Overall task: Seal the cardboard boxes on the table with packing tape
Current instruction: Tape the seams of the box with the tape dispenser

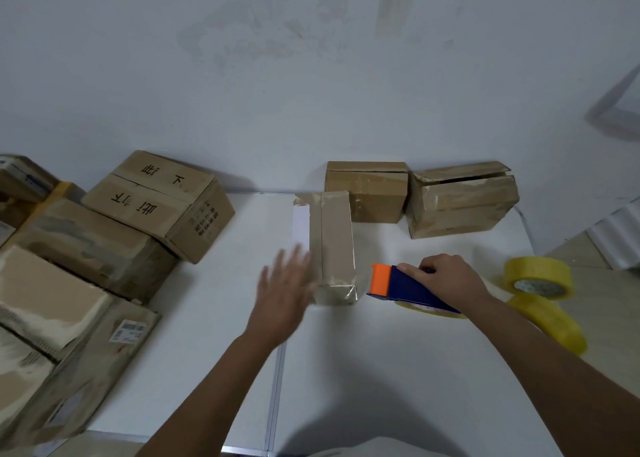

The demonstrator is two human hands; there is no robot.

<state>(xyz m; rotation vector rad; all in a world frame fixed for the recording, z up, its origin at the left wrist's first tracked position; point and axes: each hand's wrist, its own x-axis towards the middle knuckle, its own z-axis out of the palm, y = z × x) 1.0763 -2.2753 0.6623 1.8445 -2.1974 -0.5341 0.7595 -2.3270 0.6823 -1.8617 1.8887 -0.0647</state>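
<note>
Right hand (446, 276) grips blue tape gun (408, 288), fingers curled over its top; orange front end points at 9 o'clock toward small box (334, 245), just beside its near right corner, not clearly touching. Yellowish roll sits under the gun body. Left hand (284, 294) blurred, fingers spread and straight, holding nothing, at 9 o'clock of the small box, against or just beside its left side; contact unclear. Small box stands on white table (381, 370), centre, long axis running 12 to 6, glossy clear tape along top seam and over near end, loose tape tab at far left corner. At 12 o'clock of it, box two (367, 193), flaps shut, taped. At 2 o'clock, box three (460, 200), top flap lifted ajar, inside not visible, creased. Two yellow tape rolls (540, 280) at 3 o'clock of right hand, stacked askew. Box pile (104, 242) at 9 o'clock, plain brown corrugated, one printed with characters.
</note>
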